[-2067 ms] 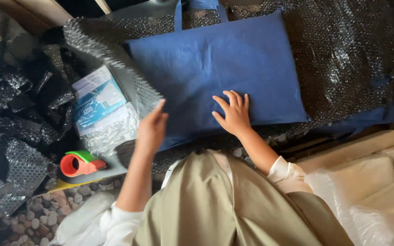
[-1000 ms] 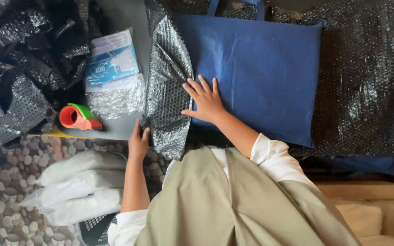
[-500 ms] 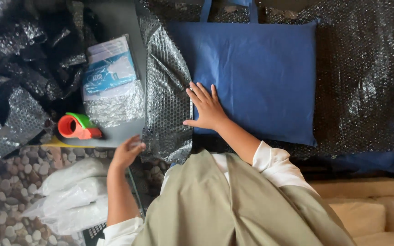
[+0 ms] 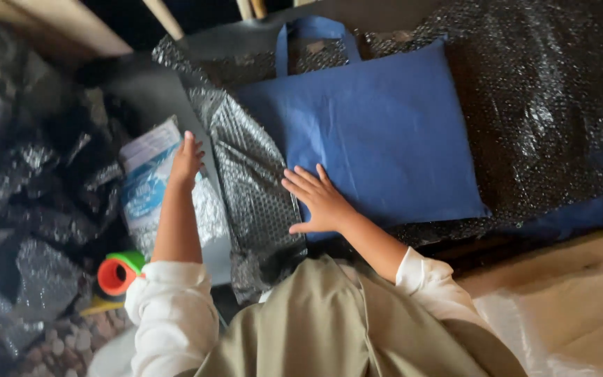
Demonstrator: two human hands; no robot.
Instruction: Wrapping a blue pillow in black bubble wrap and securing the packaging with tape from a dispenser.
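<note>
Blue fabric bag (image 4: 378,132), flat, with two loop handles at its far edge, lies across dark bubble wrap sheeting (image 4: 553,105) on the grey surface (image 4: 149,94). One flap of that wrap (image 4: 256,181), dull silver-black and crinkled, now folded over the bag's left edge where two seconds ago it stood lifted off to the side; reads as one side of the bag newly covered, the rest bare. Right hand (image 4: 321,201) flat with fingers spread, palm down across the seam of flap and blue cloth, grip apart, pinning rather than clasping; sat further right on the bag before. Left hand (image 4: 185,159), half a second ago down at the near corner of the flap, now stretched out beyond the flap's left side, fingers straight and apart, nothing held, resting on or just above a clear-wrapped flat packet with a blue and white label (image 4: 149,185). Red and green tape dispenser (image 4: 120,272) near the left elbow, untouched. Loose heaps of the same dark wrap (image 4: 22,209) at far left; pale cushioned bundles (image 4: 567,293) at lower right.
</note>
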